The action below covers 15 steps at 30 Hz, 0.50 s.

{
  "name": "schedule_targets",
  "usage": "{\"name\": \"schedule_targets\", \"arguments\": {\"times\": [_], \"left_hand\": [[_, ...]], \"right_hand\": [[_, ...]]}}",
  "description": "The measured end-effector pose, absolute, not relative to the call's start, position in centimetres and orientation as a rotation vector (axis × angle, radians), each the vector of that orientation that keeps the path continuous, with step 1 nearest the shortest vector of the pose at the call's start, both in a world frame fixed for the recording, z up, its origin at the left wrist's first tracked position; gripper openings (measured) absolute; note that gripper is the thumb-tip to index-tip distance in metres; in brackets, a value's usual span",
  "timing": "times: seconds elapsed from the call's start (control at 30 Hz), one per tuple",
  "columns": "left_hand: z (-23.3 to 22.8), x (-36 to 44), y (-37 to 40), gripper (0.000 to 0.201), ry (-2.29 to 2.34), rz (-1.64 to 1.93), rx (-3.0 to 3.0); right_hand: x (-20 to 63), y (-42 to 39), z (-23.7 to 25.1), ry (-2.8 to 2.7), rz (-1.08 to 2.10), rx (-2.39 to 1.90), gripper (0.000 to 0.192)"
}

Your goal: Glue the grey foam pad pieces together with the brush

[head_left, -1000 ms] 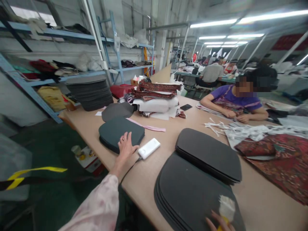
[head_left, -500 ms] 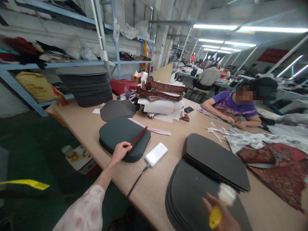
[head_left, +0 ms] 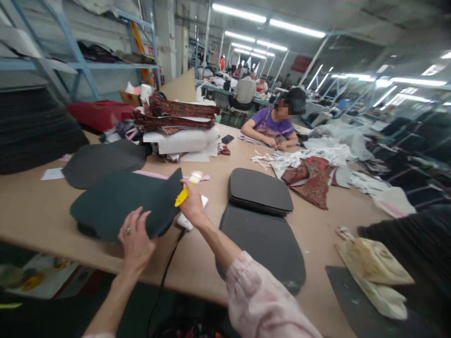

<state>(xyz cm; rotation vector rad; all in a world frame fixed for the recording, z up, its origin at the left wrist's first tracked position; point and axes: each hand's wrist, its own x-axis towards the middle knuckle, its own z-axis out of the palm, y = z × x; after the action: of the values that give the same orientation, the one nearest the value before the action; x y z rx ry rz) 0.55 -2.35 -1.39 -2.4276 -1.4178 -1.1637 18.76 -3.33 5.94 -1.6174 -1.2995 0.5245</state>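
My left hand (head_left: 136, 240) lies over the near edge of a stack of dark green rounded sheets (head_left: 112, 202), fingers apart and holding nothing. In my right hand (head_left: 193, 204) is a brush (head_left: 183, 195) with a yellow handle and a whitish head. That hand is at the right end of the green stack, where a corner of the top sheet stands up against its fingers; whether they pinch it I cannot tell. Partly hidden beneath my right forearm lies a white rectangular device (head_left: 185, 220) with a black cable.
Two stacks of dark grey rounded pieces (head_left: 260, 188) (head_left: 260, 244) stand right of my arm. Behind are patterned fabric bundles (head_left: 179, 117) and a phone (head_left: 227, 139). Across the table sits a person in purple (head_left: 264, 123). A stained cloth bundle (head_left: 377, 263) lies far right.
My view has swung right. My right hand has moved with the brush from the grey stack to the green one. My left hand has let go of a reddish-brown strip-like piece, now out of sight.
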Motion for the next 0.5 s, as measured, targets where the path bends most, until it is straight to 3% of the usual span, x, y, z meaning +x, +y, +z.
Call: {"name": "schedule_targets", "arguments": {"times": [0.17, 0.3, 0.5], "left_hand": [[-0.3, 1.8, -3.2, 0.009, -1.275, -1.243, -2.524], [0.7, 9.4, -8.9, 0.025, -1.031, -1.080, -2.920], [-3.4, 19.0, -17.1, 0.031, -0.761, -0.423, -3.414]], "right_hand": [[27.5, -11.6, 7.7, -1.353, 0.339, -1.637, 0.048], [35.7, -20.2, 5.3, -1.253, 0.218, -1.800, 0.043], [43.8, -31.2, -4.3, -0.980, 0.192, -2.166, 0.048]]}}
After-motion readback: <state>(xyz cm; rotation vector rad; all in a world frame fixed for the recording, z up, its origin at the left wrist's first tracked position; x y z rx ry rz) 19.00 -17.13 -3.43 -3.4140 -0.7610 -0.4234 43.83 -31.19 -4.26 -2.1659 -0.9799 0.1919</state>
